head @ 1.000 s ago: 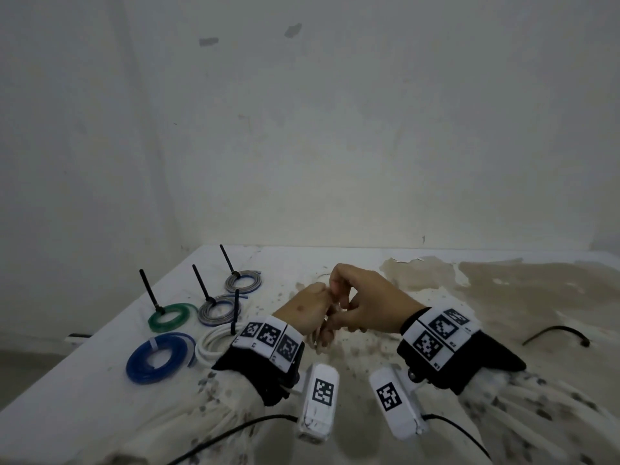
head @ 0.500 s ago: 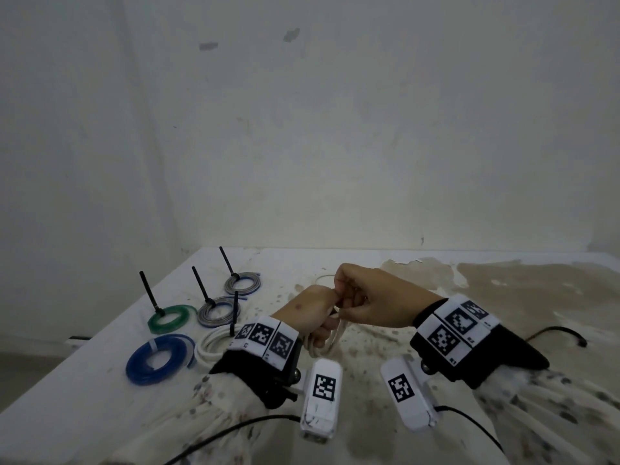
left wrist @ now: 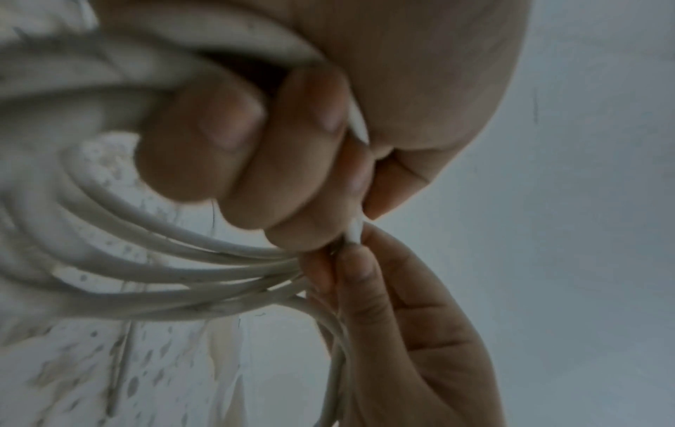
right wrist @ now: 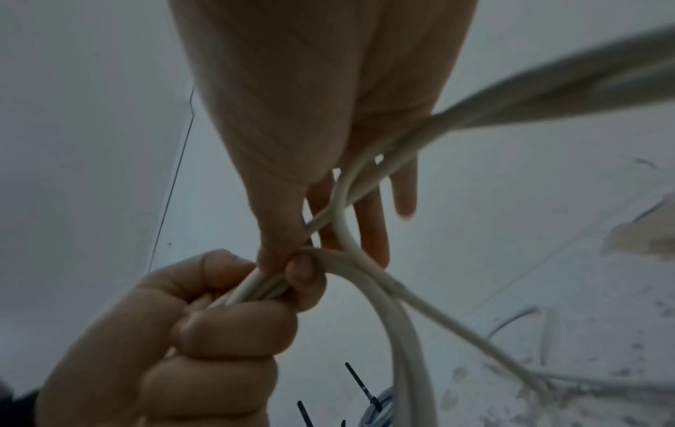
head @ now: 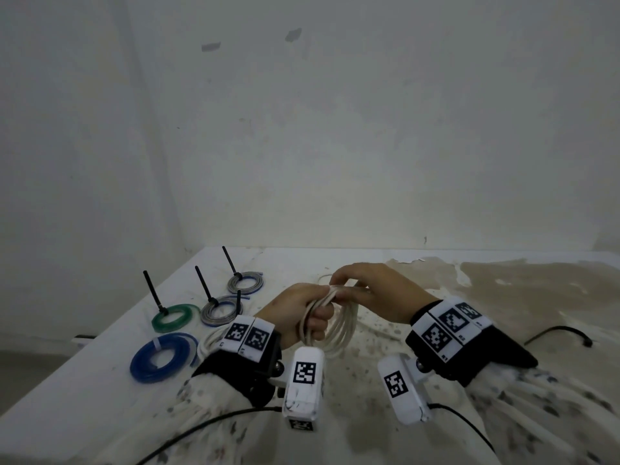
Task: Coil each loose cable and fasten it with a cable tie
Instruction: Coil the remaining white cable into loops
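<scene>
At the far left of the table (head: pixel 100 380), a blue coil (head: pixel 163 358) and a green coil (head: pixel 171 317) are lying flat, the green one carrying an upright black cable tie (head: pixel 153 293); just right of them two grey coils (head: pixel 218 309) (head: pixel 245 283) are sitting with their own black ties standing up, and a tied white coil (head: pixel 212 341) is resting partly behind the left wrist band. None of these is showing any change from a second ago. The left hand (head: pixel 295 317) is gripping the white cable (head: pixel 339 330) with its fingers (left wrist: pixel 204 138) curled tight round the gathered loops, which are now hanging below the fist as a clear bundle, above the table and not touching it; a second ago hardly any loop was showing under the hands, and half a second ago only a short one. The right hand (head: pixel 372 290) is meeting the left at the top of the loops, its thumb and forefinger pinching the strands just beside the left knuckles while its other fingers (right wrist: pixel 369 228) are lying nearly straight behind the cable. Compared with the earlier views, both hands are sitting slightly farther right and the right wrist is drawn back. A loose strand is running from the pinch down to the table. At the far right a black cord (head: pixel 560 333) is lying on the stained surface, well apart from the hands, where it was before.
</scene>
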